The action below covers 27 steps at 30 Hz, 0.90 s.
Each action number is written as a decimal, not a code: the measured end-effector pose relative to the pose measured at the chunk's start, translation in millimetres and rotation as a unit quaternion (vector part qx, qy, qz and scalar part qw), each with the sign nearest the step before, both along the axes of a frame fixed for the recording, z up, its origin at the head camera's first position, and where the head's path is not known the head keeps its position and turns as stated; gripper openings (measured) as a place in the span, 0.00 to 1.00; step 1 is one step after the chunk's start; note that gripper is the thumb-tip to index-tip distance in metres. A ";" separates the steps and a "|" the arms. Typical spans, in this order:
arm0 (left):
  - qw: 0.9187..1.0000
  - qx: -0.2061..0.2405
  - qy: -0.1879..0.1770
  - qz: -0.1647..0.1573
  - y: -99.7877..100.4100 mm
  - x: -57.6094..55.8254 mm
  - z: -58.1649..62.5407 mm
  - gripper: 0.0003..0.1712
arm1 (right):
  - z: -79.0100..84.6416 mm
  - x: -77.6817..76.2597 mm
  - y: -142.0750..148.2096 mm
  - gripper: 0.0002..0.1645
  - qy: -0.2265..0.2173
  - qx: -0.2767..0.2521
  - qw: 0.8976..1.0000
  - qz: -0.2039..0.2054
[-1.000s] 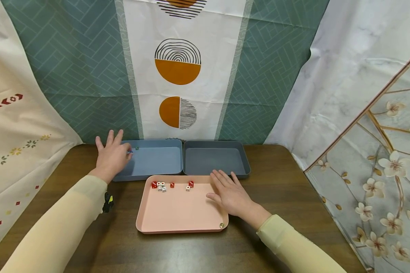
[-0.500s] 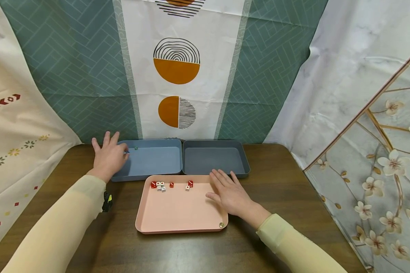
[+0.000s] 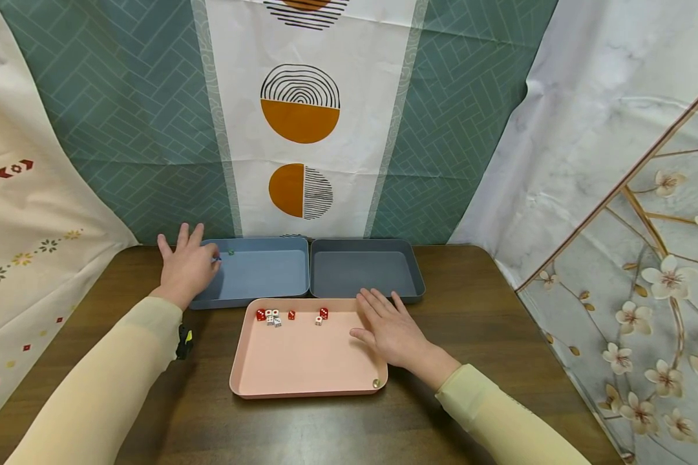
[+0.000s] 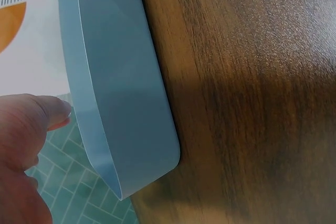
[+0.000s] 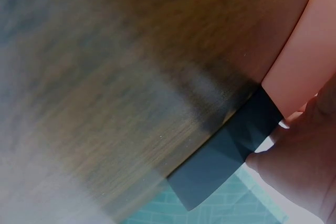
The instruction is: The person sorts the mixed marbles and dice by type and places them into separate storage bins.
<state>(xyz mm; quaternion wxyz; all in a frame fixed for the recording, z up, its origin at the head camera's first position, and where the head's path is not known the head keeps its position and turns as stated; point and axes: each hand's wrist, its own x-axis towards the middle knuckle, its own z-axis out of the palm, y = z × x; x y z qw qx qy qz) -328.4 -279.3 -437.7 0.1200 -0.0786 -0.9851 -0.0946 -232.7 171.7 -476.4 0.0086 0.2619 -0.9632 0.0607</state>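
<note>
My left hand [image 3: 187, 268] is over the left end of the blue tray [image 3: 270, 301], thumb and index finger pinching a small blue piece [image 3: 218, 259] whose kind I cannot tell; the other fingers are spread upward. A tiny green piece [image 3: 231, 252] lies in that tray near the back wall. My right hand [image 3: 392, 332] lies across the right side of the pink tray [image 3: 302, 392] with its fingers straight. Along the back of the pink tray sit red dice [image 3: 260, 314] and white dice [image 3: 276, 321]. A small greenish-gold piece [image 3: 375, 383] is in its front right corner.
A dark grey tray [image 3: 410, 298] stands right of the blue one, nearly against it. All three trays rest on a brown wooden table [image 3: 471, 336]. Patterned cloths [image 3: 454, 129] hang behind and on both sides.
My left hand has shifted slightly left with the small blue piece between its fingers, then stayed nearly still. The right hand and the dice keep their places.
</note>
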 end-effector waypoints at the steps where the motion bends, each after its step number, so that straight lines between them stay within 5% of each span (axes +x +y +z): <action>1: 1.000 0.000 -0.001 0.000 0.0 -0.1 -0.1 0.10 | -0.1 -0.2 0.0 0.50 0.000 -0.001 1.000 0.000; 27: 1.000 -0.006 -0.002 -0.004 -1.6 -0.9 -3.8 0.14 | 0.3 0.5 -0.6 0.50 -0.005 0.000 1.000 -0.002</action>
